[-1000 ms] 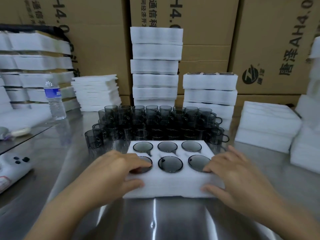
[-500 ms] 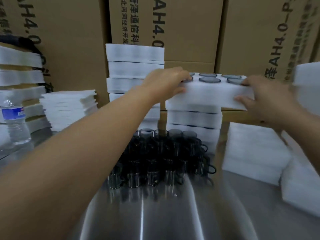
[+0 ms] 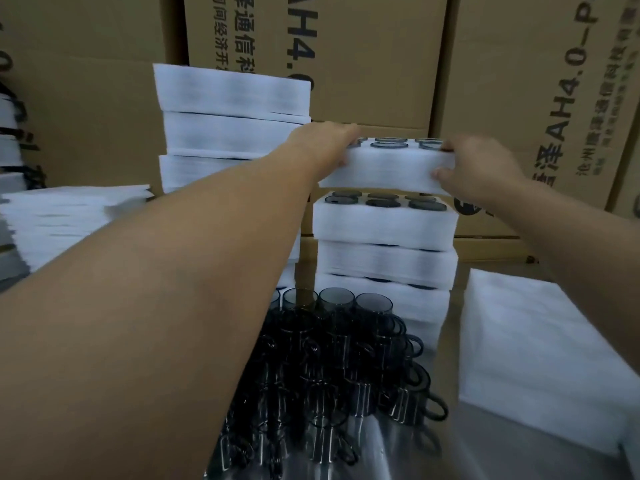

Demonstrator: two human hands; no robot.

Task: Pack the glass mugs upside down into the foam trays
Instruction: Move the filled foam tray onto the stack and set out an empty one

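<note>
Head view.

1. Foam tray [image 3: 388, 168], white, filled. It is held level in the air just above a stack of filled trays [image 3: 384, 225], with a narrow gap between them.
2. Glass mugs in the held tray [image 3: 389, 145]: dark and seated in its holes, with only round faces showing at the top surface.
3. Left grip [image 3: 325, 142]: clamped on the tray's left end, fingers over the top.
4. Right grip [image 3: 476, 168]: clamped on the tray's right end, thumb on the front face and fingers over the top.
5. Loose glass mugs [image 3: 339, 358]: smoky, handled, standing mouth-up in a crowded cluster on the desk [image 3: 485, 448], in front of the stack.
6. Taller stack of foam trays [image 3: 235, 109]: left of the held tray.
7. Flat foam sheets [image 3: 540, 358]: piled at the right. A second pile [image 3: 69, 220] is at the left.
8. Cardboard boxes [image 3: 363, 46]: printed, forming a wall behind everything.
</note>
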